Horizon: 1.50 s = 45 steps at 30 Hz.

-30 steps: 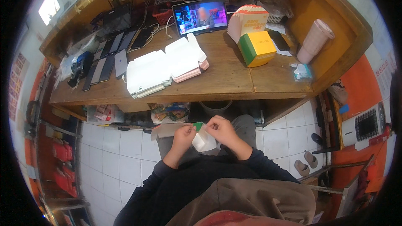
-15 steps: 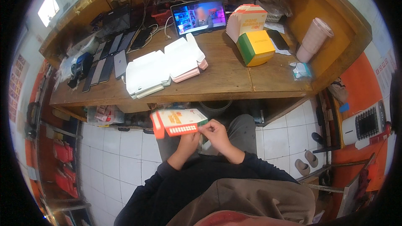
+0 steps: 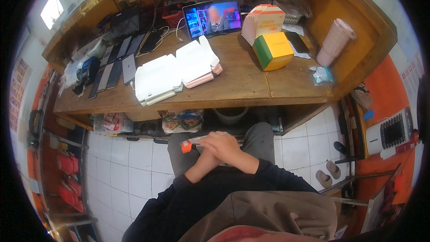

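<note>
Both hands meet over the person's lap, below the front edge of the wooden desk [image 3: 251,85]. The right hand [image 3: 221,148] lies on top, fingers curled around a flat white packet with an orange end [image 3: 187,145], grasping it; the orange tip sticks out to the left of the knuckles. The left hand [image 3: 202,163] sits under and behind the right, mostly covered, so whether it grips the packet cannot be told. Beyond the grip, on the desk, lie white boxes [image 3: 174,74], with a yellow-green box [image 3: 273,50] further right
</note>
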Tool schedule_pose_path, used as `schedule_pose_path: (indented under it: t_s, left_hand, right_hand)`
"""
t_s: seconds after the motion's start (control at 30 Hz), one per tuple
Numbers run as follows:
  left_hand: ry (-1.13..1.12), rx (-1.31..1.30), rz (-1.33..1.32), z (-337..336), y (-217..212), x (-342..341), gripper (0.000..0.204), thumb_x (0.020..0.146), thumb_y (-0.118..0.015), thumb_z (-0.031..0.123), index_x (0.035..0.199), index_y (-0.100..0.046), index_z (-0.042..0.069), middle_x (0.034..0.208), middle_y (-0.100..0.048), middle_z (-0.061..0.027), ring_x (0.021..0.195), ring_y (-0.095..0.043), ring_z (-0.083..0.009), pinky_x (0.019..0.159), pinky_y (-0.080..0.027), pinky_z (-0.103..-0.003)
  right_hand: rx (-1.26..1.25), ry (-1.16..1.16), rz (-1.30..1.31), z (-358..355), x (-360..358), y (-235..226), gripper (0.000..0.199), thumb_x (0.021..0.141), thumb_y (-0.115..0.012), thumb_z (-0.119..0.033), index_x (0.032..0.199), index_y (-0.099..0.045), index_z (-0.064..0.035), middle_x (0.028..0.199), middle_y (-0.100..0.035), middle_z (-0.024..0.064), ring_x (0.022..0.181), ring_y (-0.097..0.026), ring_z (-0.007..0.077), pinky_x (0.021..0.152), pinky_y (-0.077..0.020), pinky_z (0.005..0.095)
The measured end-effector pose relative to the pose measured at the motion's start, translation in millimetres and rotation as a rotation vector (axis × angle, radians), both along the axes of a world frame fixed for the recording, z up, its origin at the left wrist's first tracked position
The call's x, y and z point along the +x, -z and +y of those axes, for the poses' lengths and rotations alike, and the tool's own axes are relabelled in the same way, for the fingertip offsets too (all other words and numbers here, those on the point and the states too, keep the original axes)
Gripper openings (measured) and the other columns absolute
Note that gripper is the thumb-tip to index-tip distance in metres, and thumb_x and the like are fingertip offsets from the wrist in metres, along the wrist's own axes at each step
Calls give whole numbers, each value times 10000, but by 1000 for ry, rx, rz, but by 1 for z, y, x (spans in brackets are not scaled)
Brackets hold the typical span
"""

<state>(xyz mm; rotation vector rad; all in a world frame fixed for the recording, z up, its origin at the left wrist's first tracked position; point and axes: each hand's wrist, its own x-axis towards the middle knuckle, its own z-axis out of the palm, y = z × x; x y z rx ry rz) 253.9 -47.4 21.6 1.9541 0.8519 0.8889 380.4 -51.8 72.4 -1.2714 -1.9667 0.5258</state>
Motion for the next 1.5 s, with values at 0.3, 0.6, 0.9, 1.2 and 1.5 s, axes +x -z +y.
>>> schedule_pose_path:
  t_s: [0.3, 0.6, 0.9, 1.2, 1.5]
  left_hand:
    - [-11, -981, -555, 18, -57, -52, 328, 1000, -456, 314, 1090, -544, 11, 992, -673, -141, 814, -686, -194, 743, -548, -279]
    - [-196, -810, -550, 20, -53, -45, 193, 955, -561, 142, 1031, -631, -21, 954, -680, -96, 838, -666, -141, 774, -543, -256]
    - [-284, -432, -355, 18, -57, -37, 188, 915, -587, 47, 1058, -641, -62, 959, -694, -84, 855, -663, -130, 776, -516, -242]
    - [-502, 95, -37, 18, -75, -15, 171, 882, -628, 76, 1008, -662, -34, 841, -709, -109, 750, -679, -130, 702, -524, -257]
    - [-469, 78, -59, 6, -56, -7, 174, 934, -540, 121, 956, -613, -34, 759, -624, -143, 692, -619, -186, 634, -476, -302]
  right_hand:
    - [-50, 12, 132, 7, 44, -18, 144, 816, -648, -110, 959, -663, -110, 843, -604, 73, 781, -628, 269, 660, -496, 353]
    - [-265, -47, 375, 14, 40, -9, 142, 846, -692, -161, 920, -658, -45, 791, -549, 29, 705, -537, 116, 635, -443, 256]
    - [-302, -79, 455, 9, 34, -18, 154, 861, -694, -171, 906, -662, -26, 804, -530, 7, 694, -508, 76, 613, -420, 240]
    - [-418, 74, 949, -4, 1, -2, 113, 828, -729, -68, 787, -641, -10, 831, -567, -7, 727, -564, 61, 607, -426, 203]
    - [-50, 190, 697, -6, -14, -7, 141, 845, -691, -100, 938, -686, 6, 885, -599, 97, 826, -590, 167, 728, -461, 266]
